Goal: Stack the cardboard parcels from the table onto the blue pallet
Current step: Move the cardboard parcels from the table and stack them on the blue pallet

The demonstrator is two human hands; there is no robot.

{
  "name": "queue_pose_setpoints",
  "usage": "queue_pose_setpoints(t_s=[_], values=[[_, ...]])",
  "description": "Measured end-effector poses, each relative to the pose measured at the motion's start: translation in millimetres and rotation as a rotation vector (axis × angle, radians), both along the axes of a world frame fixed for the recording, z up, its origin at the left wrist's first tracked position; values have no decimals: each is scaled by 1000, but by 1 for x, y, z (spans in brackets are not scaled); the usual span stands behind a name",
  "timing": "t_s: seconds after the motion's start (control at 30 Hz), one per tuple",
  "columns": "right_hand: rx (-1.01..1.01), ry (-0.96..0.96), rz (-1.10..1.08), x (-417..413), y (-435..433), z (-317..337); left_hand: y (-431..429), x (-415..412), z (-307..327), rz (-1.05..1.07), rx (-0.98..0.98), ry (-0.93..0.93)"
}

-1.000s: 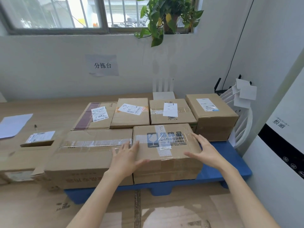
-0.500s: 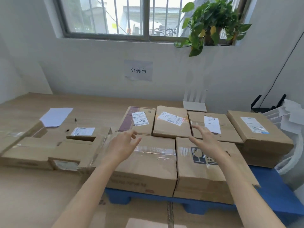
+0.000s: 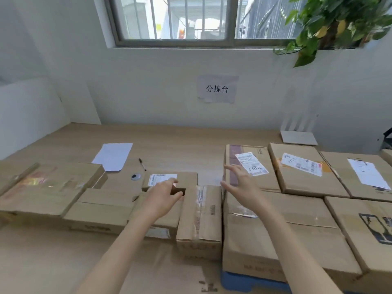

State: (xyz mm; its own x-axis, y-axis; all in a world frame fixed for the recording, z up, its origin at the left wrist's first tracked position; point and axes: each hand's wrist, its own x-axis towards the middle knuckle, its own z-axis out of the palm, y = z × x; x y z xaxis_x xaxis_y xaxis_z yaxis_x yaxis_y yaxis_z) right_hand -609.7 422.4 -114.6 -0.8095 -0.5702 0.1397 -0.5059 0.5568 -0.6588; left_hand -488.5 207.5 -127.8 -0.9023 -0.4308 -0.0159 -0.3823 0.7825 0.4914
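Left hand loose and empty, over the near edge of the small labelled parcel; contact unclear. Right hand spread, empty, just right of that parcel.

Small parcel-sorting room, light logistics use. Evidence: paper wall sign reading 分拣台 (sorting table); taped cardboard parcels bearing printed shipping labels; long wooden table against white wall; blue pallet under parcels at right; barred window.
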Motion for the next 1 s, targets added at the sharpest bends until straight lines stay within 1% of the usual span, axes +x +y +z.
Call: queue_pose_setpoints(t_s=[0.1,0.2,0.4,0.57,0.67,0.77,1.0], values=[[21,-78,-36,14,-42,-17,-25,2,-24,-55,15,-84],[83,-192,-82,23,-72,-42,-43,4,-54,-114,8,-176],[194,-377,-201,24,-99,-94,-48,5,-101,-211,72,-325],[341,-387,-310,23,-106,-131,-45,-3,-125,-307,84,-405],[413,-363,-383,25,-109,-142,-44,-7,-134,-336,59,-412],[435,-335,-433,24,-110,-148,-43,-10,-144,-394,69,-402],[311,-406,-465,18,-113,-151,-32,-7,-155,-459,62,-332]])
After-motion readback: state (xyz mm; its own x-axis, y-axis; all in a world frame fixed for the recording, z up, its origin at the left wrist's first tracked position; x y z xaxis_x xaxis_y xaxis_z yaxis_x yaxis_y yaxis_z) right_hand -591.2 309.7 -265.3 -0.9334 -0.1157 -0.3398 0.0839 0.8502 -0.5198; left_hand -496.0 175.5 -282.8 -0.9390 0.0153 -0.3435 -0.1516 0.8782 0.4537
